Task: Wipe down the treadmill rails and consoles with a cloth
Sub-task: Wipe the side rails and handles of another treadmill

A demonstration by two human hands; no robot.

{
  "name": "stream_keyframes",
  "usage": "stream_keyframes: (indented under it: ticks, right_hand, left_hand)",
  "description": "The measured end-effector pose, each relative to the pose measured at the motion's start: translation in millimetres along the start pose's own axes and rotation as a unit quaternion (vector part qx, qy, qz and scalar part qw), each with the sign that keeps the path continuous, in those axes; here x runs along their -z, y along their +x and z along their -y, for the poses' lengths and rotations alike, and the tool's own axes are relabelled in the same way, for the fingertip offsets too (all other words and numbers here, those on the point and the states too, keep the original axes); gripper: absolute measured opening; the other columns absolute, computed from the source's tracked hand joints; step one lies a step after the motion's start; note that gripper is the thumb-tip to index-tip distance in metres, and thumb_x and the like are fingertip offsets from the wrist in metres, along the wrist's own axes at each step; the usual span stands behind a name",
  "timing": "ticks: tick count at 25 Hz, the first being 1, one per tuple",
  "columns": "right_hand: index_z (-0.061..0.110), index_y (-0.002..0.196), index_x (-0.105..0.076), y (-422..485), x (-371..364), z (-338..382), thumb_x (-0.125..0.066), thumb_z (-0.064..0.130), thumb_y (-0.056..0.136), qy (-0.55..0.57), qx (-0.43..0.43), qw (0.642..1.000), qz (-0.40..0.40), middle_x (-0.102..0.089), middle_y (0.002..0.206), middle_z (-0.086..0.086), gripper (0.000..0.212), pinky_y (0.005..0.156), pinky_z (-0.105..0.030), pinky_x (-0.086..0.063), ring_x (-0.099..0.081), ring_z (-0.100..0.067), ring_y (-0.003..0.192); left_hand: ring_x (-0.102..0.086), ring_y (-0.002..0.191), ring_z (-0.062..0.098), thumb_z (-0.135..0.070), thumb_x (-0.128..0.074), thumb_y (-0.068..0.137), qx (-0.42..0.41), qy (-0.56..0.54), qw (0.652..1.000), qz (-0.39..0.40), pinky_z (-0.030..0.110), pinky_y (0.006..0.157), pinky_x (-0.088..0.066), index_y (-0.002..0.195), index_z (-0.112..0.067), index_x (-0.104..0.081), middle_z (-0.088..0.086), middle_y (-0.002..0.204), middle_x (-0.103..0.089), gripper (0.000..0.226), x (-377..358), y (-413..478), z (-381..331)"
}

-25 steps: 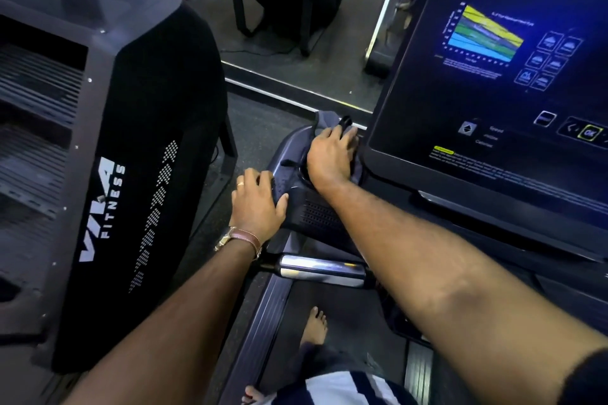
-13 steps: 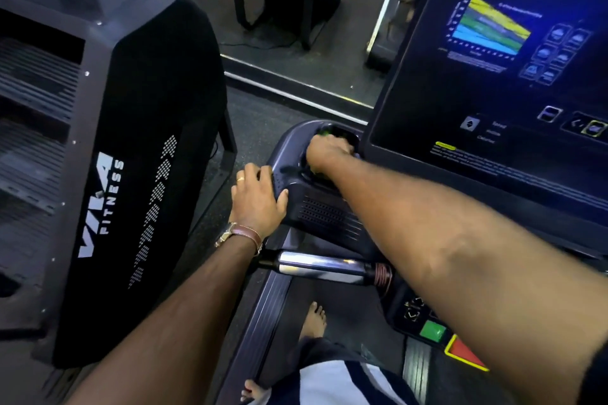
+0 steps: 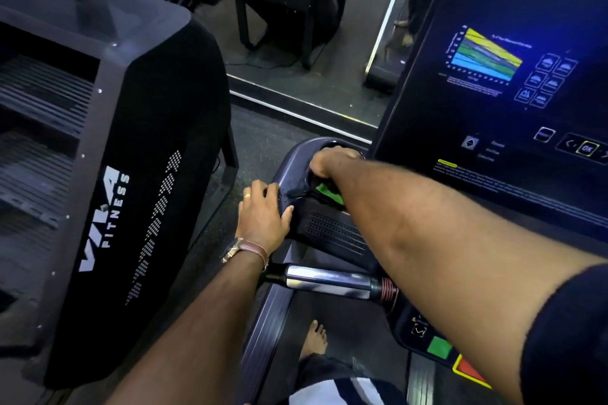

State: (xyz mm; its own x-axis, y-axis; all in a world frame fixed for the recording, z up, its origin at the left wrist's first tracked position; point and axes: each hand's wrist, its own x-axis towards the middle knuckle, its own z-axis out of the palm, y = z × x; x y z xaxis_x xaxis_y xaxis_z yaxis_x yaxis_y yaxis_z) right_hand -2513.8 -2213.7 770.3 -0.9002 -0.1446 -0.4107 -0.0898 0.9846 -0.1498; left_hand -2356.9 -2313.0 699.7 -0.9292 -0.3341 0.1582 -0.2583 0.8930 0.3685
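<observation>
My right hand [image 3: 332, 161] is pushed down into the round cup-holder recess [image 3: 296, 151] at the left end of the treadmill console, fingers curled over a cloth. A green fold of the cloth [image 3: 329, 192] shows under my wrist, and the rest is hidden by the hand. My left hand [image 3: 263, 217] grips the console housing's left edge [image 3: 329, 227], thumb on top and fingers over the side. The lit console screen [image 3: 493, 92] rises just to the right. A chrome handlebar [image 3: 329, 279] runs below both hands, above the grey side rail [image 3: 263, 322].
A large black machine marked VIVA FITNESS [image 3: 138, 174] stands close on the left, with a narrow strip of floor between. Green [image 3: 439, 347] and red [image 3: 470, 368] buttons sit low on the console. My bare foot [image 3: 316, 335] is on the treadmill deck. More equipment stands beyond.
My right hand went from lying flat on top of the cup holder to pressing down inside it, and green cloth now shows under the wrist. The left hand has stayed put.
</observation>
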Motion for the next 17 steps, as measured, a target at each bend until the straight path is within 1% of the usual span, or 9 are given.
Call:
stream_keyframes:
  ticks: [2, 4, 6, 7, 8, 10, 12, 14, 17]
  right_hand:
    - [0.013, 0.137, -0.055, -1.8, 1.0, -4.5, -0.044, 0.022, 0.095, 0.004, -0.020, 1.000, -0.017, -0.050, 0.146, -0.009, 0.044, 0.105, -0.040, -0.039, -0.048, -0.032, 0.132]
    - [0.009, 0.132, -0.058, 0.0, 1.6, -5.5, -0.047, 0.023, 0.094, -0.062, -0.015, 0.996, -0.058, -0.054, 0.141, -0.015, 0.042, 0.102, -0.036, -0.041, -0.051, -0.034, 0.129]
    - [0.010, 0.126, -0.062, -6.2, -2.7, -3.9, -0.051, 0.025, 0.090, -0.145, 0.005, 0.985, -0.089, -0.058, 0.136, -0.016, 0.040, 0.099, -0.036, -0.043, -0.054, -0.036, 0.124]
    - [0.011, 0.125, -0.062, -8.8, -7.9, -4.6, -0.052, 0.026, 0.090, -0.118, 0.010, 0.989, -0.086, -0.059, 0.134, -0.015, 0.040, 0.100, -0.039, -0.042, -0.054, -0.036, 0.124]
    - [0.013, 0.126, -0.062, -14.1, -13.4, -6.9, -0.052, 0.028, 0.091, -0.108, 0.023, 0.992, -0.067, -0.059, 0.134, -0.012, 0.039, 0.102, -0.044, -0.040, -0.053, -0.035, 0.124]
    - [0.016, 0.134, -0.056, -13.3, -10.0, 0.6, -0.051, 0.035, 0.092, -0.200, 0.026, 0.979, -0.001, -0.054, 0.139, -0.008, 0.046, 0.104, -0.055, -0.036, -0.049, -0.035, 0.128]
    - [0.015, 0.146, -0.041, 6.6, -7.3, 13.7, -0.056, 0.042, 0.088, -0.201, -0.051, 0.977, 0.056, -0.043, 0.148, -0.012, 0.065, 0.106, -0.061, -0.031, -0.038, -0.040, 0.134]
    - [0.013, 0.150, -0.035, 13.1, -13.5, 17.3, -0.058, 0.040, 0.087, -0.121, -0.101, 0.981, 0.114, -0.033, 0.150, -0.017, 0.072, 0.111, -0.057, -0.028, -0.031, -0.043, 0.135]
    - [0.016, 0.137, -0.053, 11.6, -8.3, 13.1, -0.054, 0.032, 0.087, -0.138, -0.066, 0.986, 0.062, -0.048, 0.144, -0.015, 0.053, 0.108, -0.047, -0.032, -0.041, -0.037, 0.134]
  left_hand:
    - [-0.047, 0.099, 0.031, -0.038, -0.067, 0.080, 0.000, 0.001, 1.000, 0.008, 0.045, 0.081, -0.048, 0.108, -0.012, -0.054, 0.010, 0.108, -0.048, 0.041, 0.4, 1.1, -1.8]
    - [-0.047, 0.099, 0.032, -0.038, -0.068, 0.079, 0.000, 0.003, 1.000, 0.014, 0.045, 0.082, -0.047, 0.107, -0.010, -0.054, 0.012, 0.108, -0.048, 0.042, 1.6, 3.9, -3.4]
    - [-0.047, 0.099, 0.033, -0.037, -0.068, 0.078, 0.004, -0.002, 1.000, 0.014, 0.045, 0.083, -0.047, 0.106, -0.009, -0.054, 0.012, 0.107, -0.048, 0.042, 1.6, 4.0, -3.8]
    - [-0.047, 0.099, 0.032, -0.037, -0.068, 0.078, 0.003, -0.005, 1.000, 0.013, 0.045, 0.083, -0.047, 0.106, -0.010, -0.053, 0.012, 0.107, -0.048, 0.042, 1.3, 4.1, -3.7]
    - [-0.047, 0.098, 0.032, -0.037, -0.068, 0.078, 0.000, -0.007, 1.000, 0.010, 0.045, 0.083, -0.047, 0.105, -0.010, -0.053, 0.011, 0.106, -0.048, 0.041, 0.7, 4.5, -3.3]
    - [-0.046, 0.098, 0.031, -0.037, -0.070, 0.077, 0.001, -0.015, 1.000, 0.012, 0.044, 0.082, -0.047, 0.104, -0.011, -0.052, 0.011, 0.106, -0.047, 0.042, 0.2, 3.9, -2.8]
    - [-0.046, 0.099, 0.030, -0.037, -0.070, 0.076, 0.005, -0.015, 1.000, 0.015, 0.044, 0.083, -0.047, 0.106, -0.012, -0.052, 0.010, 0.107, -0.047, 0.043, 0.9, 4.0, -2.6]
    - [-0.046, 0.099, 0.029, -0.038, -0.069, 0.077, 0.003, -0.011, 1.000, 0.014, 0.043, 0.083, -0.047, 0.107, -0.012, -0.052, 0.009, 0.107, -0.047, 0.043, 0.2, 3.4, -1.8]
    - [-0.046, 0.099, 0.029, -0.039, -0.067, 0.078, 0.005, -0.004, 1.000, 0.006, 0.043, 0.084, -0.047, 0.107, -0.011, -0.052, 0.010, 0.107, -0.047, 0.043, -0.8, 4.1, -2.7]
